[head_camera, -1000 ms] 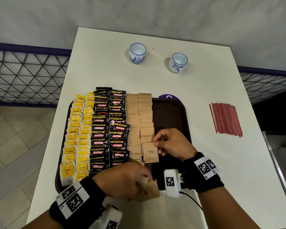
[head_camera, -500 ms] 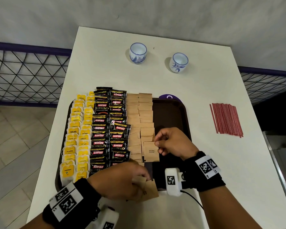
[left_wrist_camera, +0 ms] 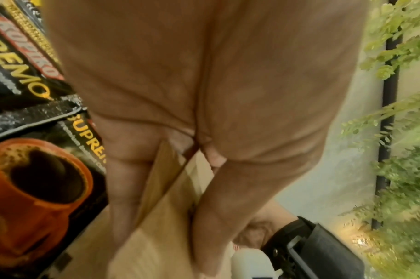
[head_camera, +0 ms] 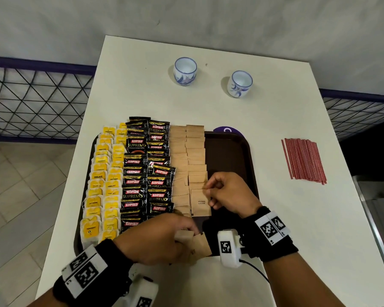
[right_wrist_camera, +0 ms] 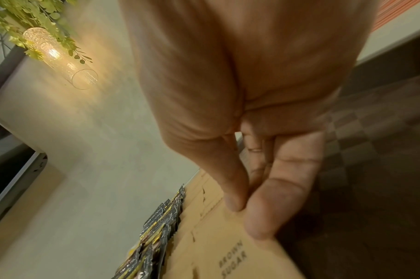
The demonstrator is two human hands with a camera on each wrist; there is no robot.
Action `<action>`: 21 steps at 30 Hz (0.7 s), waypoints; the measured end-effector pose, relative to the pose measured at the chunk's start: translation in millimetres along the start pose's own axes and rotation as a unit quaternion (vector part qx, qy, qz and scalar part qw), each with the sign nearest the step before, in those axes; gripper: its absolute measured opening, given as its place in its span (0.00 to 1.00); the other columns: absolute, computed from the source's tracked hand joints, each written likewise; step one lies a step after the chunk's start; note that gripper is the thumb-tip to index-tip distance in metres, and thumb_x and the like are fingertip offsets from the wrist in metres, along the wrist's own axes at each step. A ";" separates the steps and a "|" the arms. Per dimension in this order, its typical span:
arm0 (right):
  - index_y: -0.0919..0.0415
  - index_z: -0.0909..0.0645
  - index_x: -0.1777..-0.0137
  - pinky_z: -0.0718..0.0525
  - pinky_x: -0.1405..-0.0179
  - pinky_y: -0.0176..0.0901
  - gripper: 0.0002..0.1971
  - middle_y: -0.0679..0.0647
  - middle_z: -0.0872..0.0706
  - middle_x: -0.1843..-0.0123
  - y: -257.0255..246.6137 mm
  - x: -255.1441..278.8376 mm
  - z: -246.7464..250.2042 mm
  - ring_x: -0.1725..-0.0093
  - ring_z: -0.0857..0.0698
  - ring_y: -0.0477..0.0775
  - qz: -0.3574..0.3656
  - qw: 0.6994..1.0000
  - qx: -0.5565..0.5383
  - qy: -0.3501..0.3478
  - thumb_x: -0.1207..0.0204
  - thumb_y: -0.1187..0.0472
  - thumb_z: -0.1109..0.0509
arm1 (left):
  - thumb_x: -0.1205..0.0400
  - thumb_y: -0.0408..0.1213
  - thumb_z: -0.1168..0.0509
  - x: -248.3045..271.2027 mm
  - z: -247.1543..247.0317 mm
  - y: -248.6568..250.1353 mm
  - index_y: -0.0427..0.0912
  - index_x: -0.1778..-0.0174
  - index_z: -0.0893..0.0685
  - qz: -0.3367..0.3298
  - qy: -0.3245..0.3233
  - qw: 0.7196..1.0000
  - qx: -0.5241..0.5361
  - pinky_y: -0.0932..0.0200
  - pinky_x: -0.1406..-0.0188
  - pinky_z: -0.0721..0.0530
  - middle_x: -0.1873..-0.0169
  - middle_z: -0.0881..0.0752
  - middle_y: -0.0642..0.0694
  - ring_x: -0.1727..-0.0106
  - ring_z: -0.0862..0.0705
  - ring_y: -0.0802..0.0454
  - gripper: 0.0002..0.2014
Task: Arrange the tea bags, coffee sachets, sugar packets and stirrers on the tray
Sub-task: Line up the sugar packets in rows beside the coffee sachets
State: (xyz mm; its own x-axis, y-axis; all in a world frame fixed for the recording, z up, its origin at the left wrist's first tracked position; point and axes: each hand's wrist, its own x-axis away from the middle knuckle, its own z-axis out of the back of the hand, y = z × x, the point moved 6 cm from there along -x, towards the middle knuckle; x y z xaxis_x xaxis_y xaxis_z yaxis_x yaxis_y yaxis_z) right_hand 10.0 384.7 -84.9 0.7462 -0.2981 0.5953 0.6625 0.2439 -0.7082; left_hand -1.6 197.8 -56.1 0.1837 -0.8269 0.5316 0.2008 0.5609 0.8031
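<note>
Right hand (head_camera: 228, 193): fingers pinch the top edge of a brown sugar packet (head_camera: 200, 203) lying on the tray (head_camera: 231, 151).
Left hand (head_camera: 157, 238): fingers grip spare sugar packets (head_camera: 201, 245) at the tray's near edge.
Stirrers (head_camera: 303, 160): on the worktop (head_camera: 275, 218), well right of the tray.

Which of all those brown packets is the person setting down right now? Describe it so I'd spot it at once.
Start at the dark tray and find its column of brown sugar packets beside the black coffee sachets. At the near end of that column lies the packet that the right hand pinches by its top corner. Unlike its overlapped neighbours, its whole face shows, printed BROWN SUGAR.
</note>
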 end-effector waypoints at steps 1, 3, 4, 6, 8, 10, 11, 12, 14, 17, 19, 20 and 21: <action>0.64 0.17 0.57 0.13 0.72 0.43 0.05 0.55 0.13 0.72 0.5 -0.2 0.4 0.72 0.12 0.55 -0.001 1.000 -0.003 0.007 0.22 0.72 0.27 | 0.22 0.38 0.25 0.4 2.8 -0.4 0.58 0.40 0.13 -0.002 0.011 1.000 0.015 0.67 0.53 0.13 0.43 0.13 0.59 0.52 0.14 0.70 0.16; 0.65 0.17 0.56 0.12 0.70 0.45 0.03 0.55 0.12 0.71 1.0 -0.2 1.3 0.71 0.11 0.56 0.000 1.000 -0.013 0.017 0.22 0.71 0.27 | 0.21 0.40 0.23 1.6 11.2 -2.2 0.61 0.43 0.14 0.002 0.044 0.997 0.057 0.72 0.50 0.18 0.45 0.13 0.64 0.48 0.15 0.72 0.15; 0.65 0.17 0.56 0.12 0.70 0.45 0.03 0.55 0.12 0.71 1.1 0.0 1.6 0.72 0.11 0.56 0.002 1.000 -0.018 0.020 0.22 0.71 0.27 | 0.22 0.38 0.22 2.6 15.3 -3.8 0.61 0.44 0.13 0.010 0.060 0.994 0.092 0.72 0.47 0.18 0.46 0.12 0.64 0.46 0.14 0.70 0.15; 0.65 0.17 0.56 0.12 0.70 0.46 0.03 0.57 0.12 0.70 0.7 0.9 2.0 0.72 0.11 0.56 0.002 0.999 -0.029 0.023 0.22 0.72 0.27 | 0.21 0.32 0.24 5.6 22.0 -7.8 0.57 0.44 0.12 0.023 0.090 0.980 0.175 0.69 0.50 0.16 0.49 0.09 0.60 0.47 0.12 0.65 0.16; 0.64 0.17 0.57 0.11 0.69 0.48 0.05 0.58 0.12 0.68 0.0 1.9 2.2 0.70 0.11 0.58 0.003 0.999 -0.038 0.030 0.23 0.72 0.26 | 0.20 0.26 0.26 8.4 27.4 -9.2 0.53 0.43 0.12 0.031 0.122 0.963 0.239 0.68 0.55 0.15 0.51 0.07 0.57 0.51 0.09 0.63 0.16; 0.60 0.16 0.57 0.11 0.69 0.46 0.05 0.57 0.11 0.65 -2.1 4.1 5.2 0.70 0.11 0.56 0.014 0.998 -0.023 0.050 0.22 0.69 0.26 | 0.20 0.21 0.29 10.2 29.4 -10.7 0.49 0.44 0.11 0.036 0.145 0.943 0.298 0.67 0.57 0.13 0.53 0.06 0.54 0.54 0.08 0.60 0.17; 0.58 0.16 0.57 0.12 0.70 0.43 0.04 0.55 0.10 0.64 -4.2 5.9 8.0 0.69 0.10 0.54 0.024 0.997 -0.004 0.067 0.21 0.66 0.27 | 0.20 0.19 0.30 10.7 29.8 -12.2 0.48 0.44 0.11 0.038 0.154 0.933 0.324 0.65 0.57 0.13 0.53 0.06 0.52 0.53 0.08 0.57 0.18; 0.57 0.15 0.57 0.13 0.70 0.41 0.04 0.54 0.10 0.64 -7.7 9.0 10.7 0.69 0.10 0.54 0.037 0.996 0.010 0.082 0.20 0.64 0.27 | 0.20 0.18 0.31 10.3 30.0 -14.2 0.47 0.42 0.11 0.039 0.163 0.923 0.345 0.62 0.56 0.12 0.51 0.06 0.49 0.51 0.08 0.53 0.19; 0.56 0.15 0.57 0.14 0.71 0.41 0.06 0.55 0.10 0.62 -15.3 16.0 13.0 0.67 0.10 0.56 0.057 0.994 -0.001 0.089 0.18 0.60 0.29 | 0.20 0.18 0.31 8.9 30.5 -17.5 0.46 0.39 0.12 0.034 0.183 0.907 0.378 0.56 0.54 0.12 0.48 0.07 0.44 0.48 0.08 0.47 0.20; 0.64 0.14 0.54 0.17 0.74 0.43 0.08 0.64 0.10 0.59 -26.2 28.0 7.0 0.69 0.12 0.55 0.064 0.987 -0.146 0.023 0.17 0.59 0.30 | 0.20 0.19 0.31 8.0 34.4 -19.8 0.47 0.38 0.12 0.026 0.227 0.887 0.401 0.53 0.55 0.10 0.50 0.06 0.45 0.50 0.08 0.47 0.21; 0.67 0.14 0.51 0.20 0.75 0.41 0.07 0.67 0.10 0.60 -31.4 34.0 1.1 0.68 0.13 0.54 0.068 0.974 -0.212 -0.024 0.19 0.62 0.28 | 0.20 0.19 0.31 7.6 35.9 -18.2 0.47 0.38 0.12 0.017 0.247 0.881 0.403 0.52 0.56 0.10 0.52 0.06 0.46 0.51 0.08 0.47 0.21; 0.68 0.14 0.51 0.21 0.76 0.40 0.05 0.64 0.10 0.61 -33.8 35.9 -0.9 0.68 0.13 0.54 0.080 0.973 -0.213 -0.034 0.20 0.65 0.26 | 0.20 0.18 0.31 7.4 36.1 -17.5 0.47 0.39 0.11 0.014 0.253 0.879 0.405 0.51 0.56 0.10 0.52 0.06 0.47 0.51 0.09 0.47 0.21; 0.68 0.14 0.50 0.21 0.76 0.40 0.04 0.60 0.11 0.63 -35.0 36.4 -2.7 0.69 0.14 0.54 0.092 0.974 -0.203 -0.034 0.22 0.68 0.25 | 0.20 0.18 0.31 7.5 36.3 -17.3 0.47 0.40 0.11 0.013 0.258 0.876 0.408 0.49 0.55 0.10 0.53 0.07 0.47 0.50 0.09 0.47 0.20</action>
State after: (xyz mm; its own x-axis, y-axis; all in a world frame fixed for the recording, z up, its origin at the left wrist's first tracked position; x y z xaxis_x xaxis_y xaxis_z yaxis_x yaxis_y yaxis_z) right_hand 13.8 362.9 -39.4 0.8616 -0.2178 0.4585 0.4473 -0.1013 -0.8886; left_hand -38.6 180.5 -56.3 0.6311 -0.5668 0.5295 -0.5251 0.1902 0.8295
